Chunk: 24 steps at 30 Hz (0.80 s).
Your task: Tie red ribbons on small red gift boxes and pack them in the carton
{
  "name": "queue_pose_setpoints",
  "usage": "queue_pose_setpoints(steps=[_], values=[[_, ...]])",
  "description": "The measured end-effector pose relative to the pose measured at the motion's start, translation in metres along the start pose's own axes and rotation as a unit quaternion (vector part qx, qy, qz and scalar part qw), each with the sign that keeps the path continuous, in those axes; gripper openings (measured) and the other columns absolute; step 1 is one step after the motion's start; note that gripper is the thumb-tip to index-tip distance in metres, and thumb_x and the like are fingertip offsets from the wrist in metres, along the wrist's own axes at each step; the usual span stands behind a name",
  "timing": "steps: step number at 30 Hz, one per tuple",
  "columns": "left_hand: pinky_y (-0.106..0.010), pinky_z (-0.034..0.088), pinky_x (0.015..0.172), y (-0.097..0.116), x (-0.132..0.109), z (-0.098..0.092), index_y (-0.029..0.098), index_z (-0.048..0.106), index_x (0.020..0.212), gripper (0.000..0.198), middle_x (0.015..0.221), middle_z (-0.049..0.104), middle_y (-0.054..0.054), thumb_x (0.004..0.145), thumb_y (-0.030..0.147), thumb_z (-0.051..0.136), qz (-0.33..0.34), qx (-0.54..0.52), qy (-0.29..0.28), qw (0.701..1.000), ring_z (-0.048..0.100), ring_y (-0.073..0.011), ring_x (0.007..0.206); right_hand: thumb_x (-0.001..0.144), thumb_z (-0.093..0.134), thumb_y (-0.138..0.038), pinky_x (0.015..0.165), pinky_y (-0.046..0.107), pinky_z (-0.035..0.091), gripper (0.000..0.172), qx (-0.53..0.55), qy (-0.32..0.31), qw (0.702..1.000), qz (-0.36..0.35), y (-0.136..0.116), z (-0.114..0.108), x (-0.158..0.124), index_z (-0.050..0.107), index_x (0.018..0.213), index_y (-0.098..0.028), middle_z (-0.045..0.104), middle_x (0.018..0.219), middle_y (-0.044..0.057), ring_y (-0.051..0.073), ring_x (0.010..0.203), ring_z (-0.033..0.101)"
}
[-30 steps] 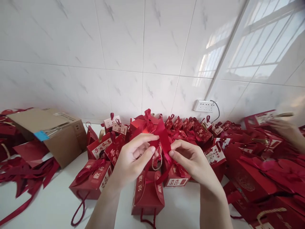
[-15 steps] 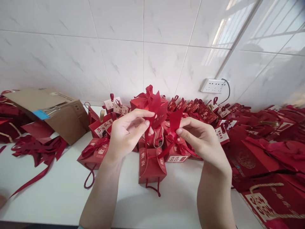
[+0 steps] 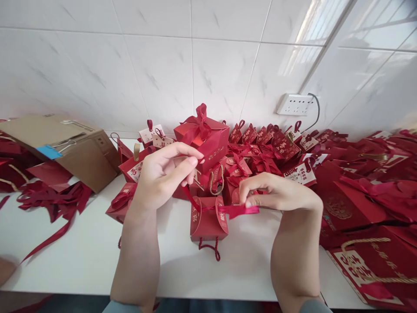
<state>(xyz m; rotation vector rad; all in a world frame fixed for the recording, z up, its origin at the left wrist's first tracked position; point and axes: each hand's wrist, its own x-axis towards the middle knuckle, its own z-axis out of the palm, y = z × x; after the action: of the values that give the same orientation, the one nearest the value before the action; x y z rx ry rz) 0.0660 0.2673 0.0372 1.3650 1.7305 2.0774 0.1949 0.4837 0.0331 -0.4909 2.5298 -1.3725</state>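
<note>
A small red gift box (image 3: 209, 228) with gold lettering and curved top flaps stands on the white table, its dark red cord handle hanging toward me. Through its top runs a red satin ribbon (image 3: 239, 211). My left hand (image 3: 171, 171), raised to the left above the box, is closed in a pinch on one end of the ribbon. My right hand (image 3: 272, 193) is lower, to the right of the box, with thumb and fingers pinching the other end. The fingertips of my left hand partly hide the ribbon there.
Behind stands a larger red box with a bow (image 3: 203, 137). Many red gift boxes (image 3: 355, 208) crowd the right. At left are a cardboard box (image 3: 74, 148) and loose ribbons (image 3: 55, 200). A power strip (image 3: 296, 104) hangs on the tiled wall. Blurred skin (image 3: 6, 270) shows at the left edge.
My right hand has come down, drawing its ribbon end low and to the right. My left hand has shifted slightly left. The ribbon now lies across the box top more tightly.
</note>
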Motion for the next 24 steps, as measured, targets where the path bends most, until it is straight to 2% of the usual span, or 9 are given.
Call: queue_pose_setpoints(steps=[2, 3, 5, 8, 12, 16, 20, 24], values=[[-0.020, 0.041, 0.041, 0.002, 0.000, -0.001, 0.018, 0.067, 0.080, 0.008, 0.060, 0.055, 0.001, 0.082, 0.020, 0.059, -0.006, 0.027, 0.000, 1.000, 0.051, -0.0077, 0.046, 0.088, 0.053, -0.030, 0.062, 0.023, 0.046, 0.024, 0.006, -0.080, 0.996, 0.039, 0.000, -0.001, 0.000, 0.066, 0.081, -0.011, 0.064, 0.072, 0.005, 0.012, 0.065, 0.058], [-0.020, 0.041, 0.042, 0.002, 0.000, -0.002, 0.018, 0.067, 0.080, 0.009, 0.060, 0.055, 0.001, 0.083, 0.021, 0.059, -0.009, 0.041, -0.004, 0.999, 0.051, -0.0074, 0.046, 0.089, 0.052, -0.032, 0.061, 0.024, 0.046, 0.028, 0.012, -0.092, 0.994, 0.053, 0.000, -0.001, 0.002, 0.067, 0.080, -0.010, 0.065, 0.070, 0.005, 0.013, 0.064, 0.059], [-0.019, 0.041, 0.043, 0.003, 0.000, -0.002, 0.018, 0.066, 0.080, 0.010, 0.060, 0.054, 0.002, 0.084, 0.021, 0.058, -0.012, 0.063, -0.017, 0.998, 0.050, -0.0071, 0.047, 0.089, 0.051, -0.035, 0.061, 0.023, 0.046, 0.029, -0.003, -0.056, 0.995, 0.084, -0.003, 0.004, 0.008, 0.067, 0.082, -0.011, 0.066, 0.071, 0.005, 0.013, 0.063, 0.059], [-0.019, 0.042, 0.045, 0.003, 0.000, -0.001, 0.018, 0.066, 0.082, 0.010, 0.060, 0.053, 0.002, 0.085, 0.021, 0.057, -0.010, 0.076, -0.031, 0.997, 0.051, -0.0071, 0.049, 0.084, 0.055, -0.027, 0.064, 0.023, 0.045, 0.018, -0.119, 0.009, 0.979, 0.165, -0.006, 0.016, 0.023, 0.067, 0.089, -0.015, 0.068, 0.082, 0.004, 0.014, 0.070, 0.060], [-0.019, 0.043, 0.046, 0.003, -0.001, -0.001, 0.018, 0.066, 0.082, 0.009, 0.063, 0.055, 0.002, 0.085, 0.021, 0.057, 0.003, 0.078, -0.021, 0.997, 0.052, -0.0069, 0.050, 0.076, 0.059, -0.023, 0.063, 0.023, 0.042, 0.014, -0.215, -0.004, 0.941, 0.262, -0.006, 0.031, 0.043, 0.066, 0.086, -0.017, 0.066, 0.089, 0.004, 0.015, 0.076, 0.058], [-0.020, 0.044, 0.046, 0.004, -0.001, -0.001, 0.018, 0.066, 0.083, 0.010, 0.064, 0.057, 0.002, 0.085, 0.022, 0.057, 0.009, 0.082, -0.009, 0.997, 0.053, -0.0075, 0.050, 0.072, 0.058, -0.019, 0.051, 0.022, 0.036, 0.006, -0.221, -0.034, 0.934, 0.278, -0.004, 0.037, 0.051, 0.063, 0.075, -0.017, 0.063, 0.076, 0.002, 0.013, 0.066, 0.054], [-0.021, 0.044, 0.047, 0.004, -0.001, -0.001, 0.018, 0.066, 0.082, 0.010, 0.064, 0.057, 0.001, 0.085, 0.025, 0.058, -0.001, 0.095, -0.011, 0.995, 0.053, -0.0085, 0.050, 0.069, 0.059, -0.018, 0.045, 0.022, 0.031, 0.001, -0.221, -0.023, 0.941, 0.255, -0.003, 0.039, 0.051, 0.059, 0.070, -0.017, 0.060, 0.069, 0.001, 0.011, 0.058, 0.049], [-0.022, 0.044, 0.048, 0.004, -0.001, 0.000, 0.019, 0.066, 0.084, 0.012, 0.063, 0.058, 0.000, 0.085, 0.028, 0.058, -0.020, 0.121, -0.018, 0.992, 0.054, -0.0104, 0.053, 0.067, 0.053, -0.010, 0.045, 0.022, 0.030, 0.009, -0.249, -0.014, 0.942, 0.222, -0.004, 0.040, 0.048, 0.053, 0.062, -0.017, 0.056, 0.062, 0.000, 0.010, 0.054, 0.044]])
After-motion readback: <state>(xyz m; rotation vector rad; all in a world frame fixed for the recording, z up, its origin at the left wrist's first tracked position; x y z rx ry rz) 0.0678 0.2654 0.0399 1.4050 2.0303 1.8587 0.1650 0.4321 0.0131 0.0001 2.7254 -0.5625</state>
